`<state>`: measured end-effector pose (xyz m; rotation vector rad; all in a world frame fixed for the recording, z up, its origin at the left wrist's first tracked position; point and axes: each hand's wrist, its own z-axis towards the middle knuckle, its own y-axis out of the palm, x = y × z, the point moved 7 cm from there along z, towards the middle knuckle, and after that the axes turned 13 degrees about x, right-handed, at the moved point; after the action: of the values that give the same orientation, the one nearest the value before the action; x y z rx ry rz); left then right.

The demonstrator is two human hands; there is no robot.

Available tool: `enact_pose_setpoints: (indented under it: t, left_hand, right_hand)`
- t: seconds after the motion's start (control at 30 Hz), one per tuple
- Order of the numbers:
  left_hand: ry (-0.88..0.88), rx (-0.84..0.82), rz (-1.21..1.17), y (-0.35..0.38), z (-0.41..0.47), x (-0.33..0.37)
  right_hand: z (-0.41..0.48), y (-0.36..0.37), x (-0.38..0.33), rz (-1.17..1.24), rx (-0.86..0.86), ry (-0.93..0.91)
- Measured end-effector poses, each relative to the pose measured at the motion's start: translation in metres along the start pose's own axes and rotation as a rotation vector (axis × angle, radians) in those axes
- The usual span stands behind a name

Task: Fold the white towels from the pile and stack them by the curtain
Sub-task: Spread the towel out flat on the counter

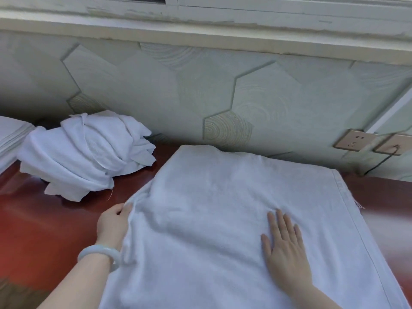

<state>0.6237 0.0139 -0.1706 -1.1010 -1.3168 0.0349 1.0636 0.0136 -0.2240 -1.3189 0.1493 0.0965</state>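
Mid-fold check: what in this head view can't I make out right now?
- Folded stack: cut off by the left edge; count unknown.
- Spread towel: near end runs off the bottom edge.
- Left hand: fingertips hidden in the towel's edge.
- Pile: tangled; number of towels unclear.
- Curtain: not in view.

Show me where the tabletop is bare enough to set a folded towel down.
The widest bare patch is the red tabletop near left, bordered by the crumpled pile, the left hand and the spread towel. A narrower strip lies right of that towel, below the wall sockets. Far left is crowded: the folded stack sits close beside the pile.
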Motion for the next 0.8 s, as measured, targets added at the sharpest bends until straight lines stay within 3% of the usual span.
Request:
enact_pose_setpoints:
  t: [0.07,0.2,0.33,0.47,0.67,0.8]
  left_hand:
    - [0.086,0.011,0.112,0.009,-0.003,0.002]
    - [0.058,-0.147,0.132,0.031,-0.012,0.015]
    - [0.091,-0.158,0.168,0.026,-0.015,0.006]
    - [0.112,-0.286,0.267,0.033,-0.020,-0.011]
    - [0.146,-0.227,0.239,0.056,-0.021,0.022]
    - [0.143,-0.208,0.226,0.076,-0.016,0.045]
  right_hand:
    - [0.000,-0.002,-0.001,-0.001,0.005,-0.005]
    - [0.001,-0.001,-0.001,0.007,0.003,-0.010]
    - [-0.004,-0.006,0.015,0.003,-0.003,-0.019]
    - [-0.020,-0.020,0.044,0.009,0.018,-0.050]
    - [0.022,-0.041,0.014,0.063,0.240,-0.054]
    - [0.072,0.001,-0.022,0.106,0.086,-0.077]
